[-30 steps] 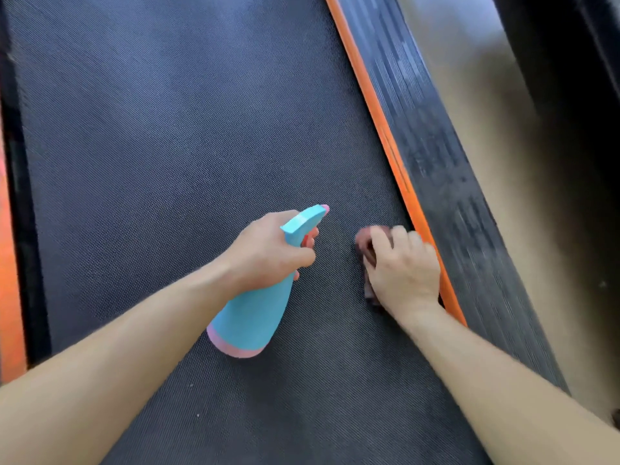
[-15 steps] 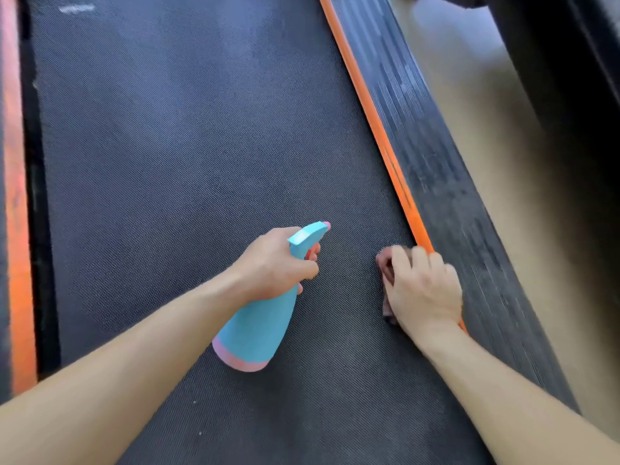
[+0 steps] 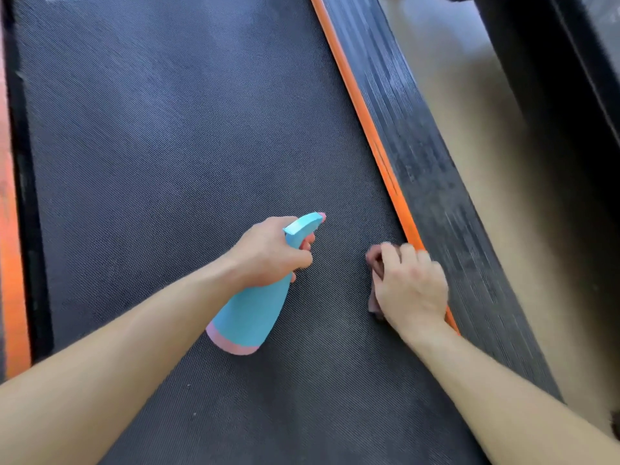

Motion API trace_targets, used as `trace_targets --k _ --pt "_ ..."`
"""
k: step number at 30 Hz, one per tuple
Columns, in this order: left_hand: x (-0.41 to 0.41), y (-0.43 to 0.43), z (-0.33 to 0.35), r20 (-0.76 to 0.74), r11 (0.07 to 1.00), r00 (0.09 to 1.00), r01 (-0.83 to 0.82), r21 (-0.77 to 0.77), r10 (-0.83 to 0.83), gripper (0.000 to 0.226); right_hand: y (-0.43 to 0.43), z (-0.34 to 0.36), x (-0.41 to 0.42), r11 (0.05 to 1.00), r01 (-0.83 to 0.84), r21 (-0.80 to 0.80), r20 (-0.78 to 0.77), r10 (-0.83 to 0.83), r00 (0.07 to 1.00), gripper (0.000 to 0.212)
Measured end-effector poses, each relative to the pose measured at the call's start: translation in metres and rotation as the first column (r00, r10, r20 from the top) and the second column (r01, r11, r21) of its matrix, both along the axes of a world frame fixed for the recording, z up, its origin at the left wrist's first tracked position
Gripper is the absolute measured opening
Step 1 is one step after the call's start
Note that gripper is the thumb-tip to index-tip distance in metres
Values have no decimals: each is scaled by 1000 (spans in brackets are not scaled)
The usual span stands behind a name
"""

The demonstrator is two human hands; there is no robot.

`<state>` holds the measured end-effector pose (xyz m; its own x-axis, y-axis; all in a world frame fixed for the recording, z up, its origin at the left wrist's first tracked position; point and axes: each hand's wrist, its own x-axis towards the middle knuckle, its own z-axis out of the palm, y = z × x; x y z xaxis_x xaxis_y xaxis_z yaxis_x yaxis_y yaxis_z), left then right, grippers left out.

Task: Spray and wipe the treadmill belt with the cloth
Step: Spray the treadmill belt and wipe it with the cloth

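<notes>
The dark textured treadmill belt (image 3: pixel 161 156) fills most of the view. My left hand (image 3: pixel 268 251) grips a light blue spray bottle (image 3: pixel 251 310) with a pink base, its nozzle pointing forward over the belt. My right hand (image 3: pixel 411 288) presses a dark reddish cloth (image 3: pixel 375 263) flat on the belt, right beside the orange stripe. Most of the cloth is hidden under that hand.
An orange stripe (image 3: pixel 365 122) and a black ribbed side rail (image 3: pixel 419 162) run along the belt's right edge. Another orange stripe (image 3: pixel 11 263) borders the left. Tan floor (image 3: pixel 486 162) lies right of the rail, with a dark frame (image 3: pixel 553 95) beyond.
My right hand has slid the cloth to the right, up against the orange stripe. The left hand keeps the bottle in about the same place; the view has shifted slightly.
</notes>
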<state>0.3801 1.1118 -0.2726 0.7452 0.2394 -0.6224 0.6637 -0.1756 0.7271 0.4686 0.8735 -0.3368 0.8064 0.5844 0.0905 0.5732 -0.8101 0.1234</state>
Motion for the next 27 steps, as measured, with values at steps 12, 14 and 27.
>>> trace_targets --k 12,14,27 --pt "10 -2 7 39 998 998 -58 -19 58 42 32 -1 24 998 17 65 9 -18 1000 32" --pt "10 -1 8 31 997 997 -64 -30 65 42 -7 -4 -7 999 -34 26 -23 34 999 37" --pt "-17 5 5 32 994 993 -110 -12 110 52 51 -20 11 971 -14 237 29 7 1000 33"
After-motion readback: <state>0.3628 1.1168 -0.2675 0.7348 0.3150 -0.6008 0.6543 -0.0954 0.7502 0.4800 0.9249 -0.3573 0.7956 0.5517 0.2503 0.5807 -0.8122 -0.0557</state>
